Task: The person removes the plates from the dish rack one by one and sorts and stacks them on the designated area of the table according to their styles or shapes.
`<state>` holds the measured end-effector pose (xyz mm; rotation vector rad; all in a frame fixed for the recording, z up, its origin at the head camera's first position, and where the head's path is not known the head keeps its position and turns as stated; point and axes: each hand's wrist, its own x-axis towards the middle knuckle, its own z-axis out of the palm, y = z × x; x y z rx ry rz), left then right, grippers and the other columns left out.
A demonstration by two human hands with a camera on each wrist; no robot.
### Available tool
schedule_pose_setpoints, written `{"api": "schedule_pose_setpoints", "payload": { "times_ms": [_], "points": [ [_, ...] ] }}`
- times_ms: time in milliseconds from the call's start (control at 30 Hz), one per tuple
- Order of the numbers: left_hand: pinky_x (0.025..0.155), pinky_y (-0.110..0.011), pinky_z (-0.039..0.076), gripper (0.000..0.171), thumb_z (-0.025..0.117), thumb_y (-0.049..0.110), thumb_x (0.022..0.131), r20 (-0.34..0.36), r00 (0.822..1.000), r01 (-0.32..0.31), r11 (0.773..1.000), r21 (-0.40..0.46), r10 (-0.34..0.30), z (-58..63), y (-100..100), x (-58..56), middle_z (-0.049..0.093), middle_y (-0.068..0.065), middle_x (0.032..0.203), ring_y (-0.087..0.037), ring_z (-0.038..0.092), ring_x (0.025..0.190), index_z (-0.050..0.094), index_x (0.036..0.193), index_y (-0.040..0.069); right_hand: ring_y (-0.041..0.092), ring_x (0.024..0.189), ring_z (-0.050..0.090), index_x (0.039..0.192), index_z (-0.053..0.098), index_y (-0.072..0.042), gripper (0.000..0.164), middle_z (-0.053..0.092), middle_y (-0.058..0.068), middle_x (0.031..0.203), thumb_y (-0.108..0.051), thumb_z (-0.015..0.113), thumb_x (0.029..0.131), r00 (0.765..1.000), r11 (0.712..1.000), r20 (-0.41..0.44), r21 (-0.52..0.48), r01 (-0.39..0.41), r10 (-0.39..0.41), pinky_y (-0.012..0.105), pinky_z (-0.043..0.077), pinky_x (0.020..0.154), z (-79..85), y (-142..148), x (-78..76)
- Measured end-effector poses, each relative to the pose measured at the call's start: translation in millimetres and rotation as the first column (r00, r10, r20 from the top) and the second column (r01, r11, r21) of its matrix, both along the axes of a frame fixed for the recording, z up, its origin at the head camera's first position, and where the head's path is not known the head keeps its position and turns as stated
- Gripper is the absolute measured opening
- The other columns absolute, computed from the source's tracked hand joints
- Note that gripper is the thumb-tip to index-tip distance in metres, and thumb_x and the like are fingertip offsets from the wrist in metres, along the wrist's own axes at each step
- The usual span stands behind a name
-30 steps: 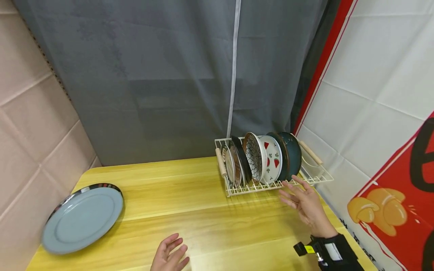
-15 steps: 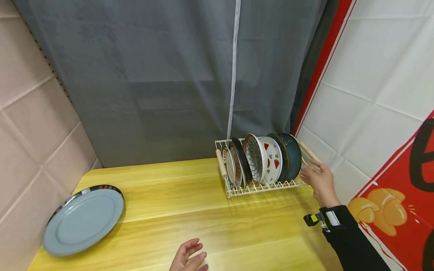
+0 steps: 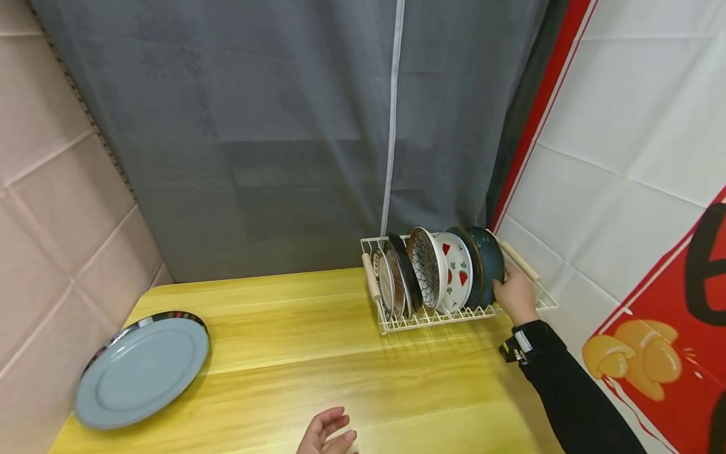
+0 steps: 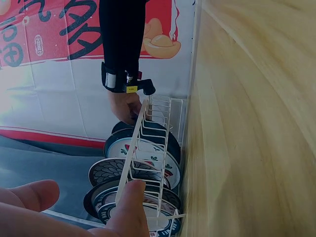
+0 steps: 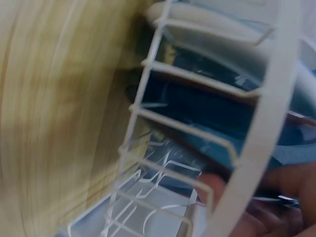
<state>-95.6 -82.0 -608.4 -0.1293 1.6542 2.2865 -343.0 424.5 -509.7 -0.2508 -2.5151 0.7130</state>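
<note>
My right hand [image 3: 517, 295] pinches the right edge of a dark teal plate [image 3: 491, 260], the rightmost dish in a white wire dish rack [image 3: 442, 318]. In the right wrist view, thumb and fingers [image 5: 291, 180] lie on either side of the dark rim, partly behind the rack wires. The plate stands on edge in the rack. Beside it stand another dark plate, a white plate with red fruit [image 3: 458, 277], a patterned bowl [image 3: 424, 265] and several more plates. My left hand [image 3: 328, 434] hovers over the table near its front, fingers loosely bent, holding nothing.
A large light blue oval plate [image 3: 144, 369] lies at the table's left, over another dish with a dark, shiny rim [image 3: 176, 315]. The yellow wooden table [image 3: 272, 353] meets a grey curtain [image 3: 283, 157] behind and a white wall covering [image 3: 635, 113] on the right.
My right hand has moved from in front of the rack to its right end and taken hold of the dark teal plate's edge. My left hand has drifted to the right.
</note>
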Motion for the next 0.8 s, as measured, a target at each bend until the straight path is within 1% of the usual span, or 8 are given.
{"api": "schedule_pose_setpoints", "payload": {
  "times_ms": [67,167,300,367,533,633,733,800],
  "points": [
    [0.095,-0.047,0.073,0.057,0.083,0.021,0.103,-0.019,1.0,0.001,1.0,0.004,-0.001,-2.0,-1,0.4,0.072,-0.013,0.136,-0.018,0.075,0.118,0.057,0.149,-0.001,0.056,0.089,0.075,0.114,0.074,0.008,0.029,0.078,0.036,0.101,-0.013,0.069,0.096,1.0,0.998,-0.015,0.06,-0.01,0.011,0.063,0.057,0.066,-9.6,7,-7.2],
    [0.093,-0.046,0.073,0.056,0.08,0.019,0.105,-0.056,0.998,0.005,1.0,0.0,-0.005,0.2,-2,2.8,0.072,-0.015,0.137,-0.017,0.075,0.116,0.056,0.15,-0.004,0.061,0.089,0.074,0.102,0.073,0.008,0.023,0.077,0.038,0.099,-0.012,0.067,0.094,0.999,0.996,-0.044,0.085,-0.001,0.005,0.07,0.057,0.068,-17.0,10,-13.7],
    [0.093,-0.045,0.073,0.063,0.08,0.022,0.105,-0.059,0.998,0.008,0.999,-0.032,-0.01,8.3,-4,5.6,0.07,-0.022,0.14,-0.016,0.074,0.115,0.052,0.152,-0.01,0.063,0.091,0.074,0.103,0.073,0.01,0.024,0.076,0.041,0.101,-0.011,0.064,0.094,0.998,0.996,-0.049,0.083,0.03,-0.026,0.072,0.057,0.069,-20.9,9,-18.1],
    [0.095,-0.045,0.072,0.064,0.083,0.024,0.103,-0.011,1.0,0.003,0.999,-0.054,-0.004,15.7,-5,5.2,0.069,-0.021,0.142,-0.016,0.073,0.116,0.054,0.151,-0.006,0.063,0.092,0.074,0.106,0.073,0.011,0.027,0.076,0.042,0.102,-0.011,0.063,0.095,0.998,0.996,-0.046,0.081,0.049,-0.045,0.072,0.057,0.069,-20.1,6,-20.2],
    [0.096,-0.045,0.07,0.066,0.08,0.027,0.104,0.015,1.0,0.015,0.995,-0.1,-0.014,26.1,-7,7.3,0.069,-0.025,0.144,-0.016,0.072,0.12,0.051,0.152,-0.008,0.065,0.09,0.073,0.107,0.073,0.013,0.03,0.075,0.044,0.101,-0.012,0.061,0.097,0.997,0.994,-0.035,0.082,0.071,-0.068,0.072,0.057,0.065,-14.0,6,-24.2],
    [0.095,-0.045,0.07,0.071,0.077,0.026,0.106,-0.015,1.0,0.017,0.995,-0.098,-0.018,22.6,-7,8.7,0.068,-0.026,0.146,-0.015,0.071,0.12,0.045,0.156,-0.013,0.068,0.094,0.072,0.115,0.071,0.017,0.034,0.073,0.046,0.106,-0.01,0.058,0.098,0.996,0.993,-0.045,0.084,0.084,-0.08,0.076,0.058,0.069,-5.8,9,-25.2],
    [0.094,-0.045,0.071,0.065,0.076,0.023,0.106,-0.038,0.999,0.003,0.998,-0.064,-0.006,14.2,-9,7.5,0.07,-0.022,0.144,-0.014,0.073,0.118,0.048,0.155,-0.01,0.071,0.105,0.07,0.133,0.066,0.018,0.042,0.072,0.048,0.118,-0.008,0.057,0.102,0.993,0.991,-0.047,0.065,0.113,-0.11,0.08,0.058,0.084,8.3,12,-23.6],
    [0.094,-0.044,0.071,0.055,0.077,0.02,0.107,-0.025,1.0,-0.017,0.999,-0.046,0.016,10.2,-9,6.7,0.071,-0.015,0.139,-0.014,0.073,0.118,0.055,0.151,-0.003,0.072,0.113,0.068,0.144,0.061,0.018,0.047,0.069,0.049,0.127,-0.008,0.057,0.106,0.991,0.991,-0.04,0.04,0.131,-0.129,0.082,0.056,0.093,19.3,12,-21.0]
  ]
}}
